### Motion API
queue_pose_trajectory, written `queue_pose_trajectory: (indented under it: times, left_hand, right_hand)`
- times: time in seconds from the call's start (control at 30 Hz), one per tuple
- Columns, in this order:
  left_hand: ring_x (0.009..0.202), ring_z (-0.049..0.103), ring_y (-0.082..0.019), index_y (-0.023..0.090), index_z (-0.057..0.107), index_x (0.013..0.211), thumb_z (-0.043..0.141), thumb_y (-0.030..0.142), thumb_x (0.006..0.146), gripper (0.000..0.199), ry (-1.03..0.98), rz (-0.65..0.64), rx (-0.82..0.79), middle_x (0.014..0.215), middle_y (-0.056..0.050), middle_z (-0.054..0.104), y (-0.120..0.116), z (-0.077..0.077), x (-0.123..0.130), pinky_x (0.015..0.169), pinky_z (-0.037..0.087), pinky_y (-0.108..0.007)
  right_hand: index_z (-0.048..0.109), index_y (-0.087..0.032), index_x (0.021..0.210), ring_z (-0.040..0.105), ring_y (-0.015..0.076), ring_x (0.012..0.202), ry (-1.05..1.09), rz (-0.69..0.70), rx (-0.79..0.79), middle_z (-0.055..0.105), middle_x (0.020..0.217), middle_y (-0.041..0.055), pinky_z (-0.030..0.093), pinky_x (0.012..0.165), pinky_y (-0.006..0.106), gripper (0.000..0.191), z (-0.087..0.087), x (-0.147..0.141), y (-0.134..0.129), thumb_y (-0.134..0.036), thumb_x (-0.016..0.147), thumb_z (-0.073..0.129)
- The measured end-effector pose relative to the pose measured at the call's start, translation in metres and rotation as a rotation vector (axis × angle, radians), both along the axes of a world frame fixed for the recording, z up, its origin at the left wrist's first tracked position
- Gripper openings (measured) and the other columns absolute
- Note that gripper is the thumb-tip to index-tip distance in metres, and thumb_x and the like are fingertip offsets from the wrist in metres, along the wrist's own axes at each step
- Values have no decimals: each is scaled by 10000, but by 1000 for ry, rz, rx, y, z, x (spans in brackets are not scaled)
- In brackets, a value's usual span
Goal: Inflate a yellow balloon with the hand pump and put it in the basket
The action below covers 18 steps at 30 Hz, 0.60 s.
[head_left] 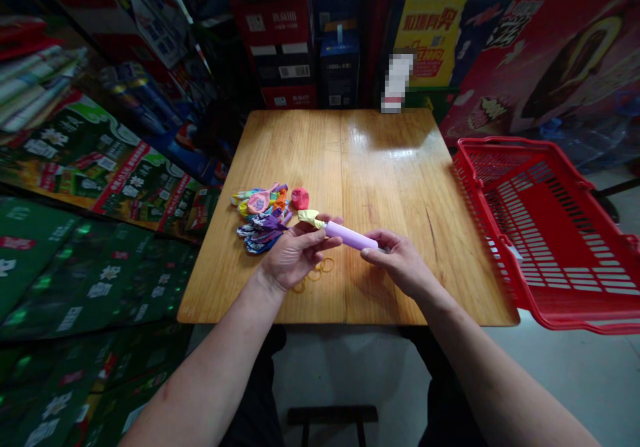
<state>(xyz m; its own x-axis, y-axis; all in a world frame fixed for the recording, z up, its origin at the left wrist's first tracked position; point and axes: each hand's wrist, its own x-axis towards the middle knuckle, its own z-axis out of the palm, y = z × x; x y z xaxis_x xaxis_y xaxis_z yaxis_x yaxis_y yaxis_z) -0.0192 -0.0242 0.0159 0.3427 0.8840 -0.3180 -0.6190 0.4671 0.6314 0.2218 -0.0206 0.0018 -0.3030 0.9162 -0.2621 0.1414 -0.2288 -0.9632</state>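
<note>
One smooth lilac cylinder sits above the wooden surface, nearer its front edge: the left hand pinches one end between its fingers, the right hand the other. The limp pale-yellow balloon could slip off if the left pinch loosens.

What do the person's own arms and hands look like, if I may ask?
The left forearm and right forearm are bare, with no sleeve in view. The left hand and right hand are ungloved, and no watch or bracelet shows at either wrist.
</note>
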Motion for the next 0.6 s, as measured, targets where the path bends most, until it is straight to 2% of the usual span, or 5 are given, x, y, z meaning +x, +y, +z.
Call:
queue_pose_trajectory:
  times: [0.13, 0.3, 0.4, 0.53, 0.6]
  left_hand:
    - [936, 752, -199, 163, 698, 1160, 653, 151, 905, 259, -13, 61, 54, 1309, -129, 671, 1, 0, 4, 668, 612, -189]
    - [780, 743, -135, 176, 699, 1150, 670, 152, 899, 254, -1, 112, 96, 1243, -114, 706, 2, -1, 7, 698, 622, -228]
    - [761, 734, -132, 170, 703, 1141, 681, 176, 896, 245, 15, 114, 117, 1230, -118, 710, 3, -2, 9, 671, 619, -228]
    - [747, 724, -113, 175, 715, 1098, 686, 174, 893, 207, 15, 182, 131, 1209, -104, 719, 7, -3, 4, 668, 609, -202]
    - [726, 711, -96, 186, 716, 1103, 679, 168, 896, 211, -4, 236, 134, 1198, -89, 723, 10, -1, -2, 666, 607, -194]
  right_hand:
    - [704, -199, 997, 461, 130, 654, 28, -29, 2, 577, 758, -15, 317, 607, 290, 313, -3, -1, 3, -422, 787, 765]
    - [707, -188, 967, 448, 120, 627, 68, -32, -24, 566, 735, -16, 316, 579, 279, 297, 0, -7, 3, -406, 779, 777]
    - [704, -176, 951, 451, 110, 609, 117, -42, -60, 565, 727, -15, 330, 562, 266, 290, 0, -10, 1, -389, 775, 792]
    - [698, -167, 1058, 517, 113, 624, 370, -99, -160, 609, 741, 9, 386, 568, 247, 338, 0, -8, 4, -408, 828, 754]
    - [701, -156, 1055, 560, 120, 648, 525, -144, -239, 650, 767, 39, 421, 579, 243, 319, 3, -3, 9, -400, 852, 728]
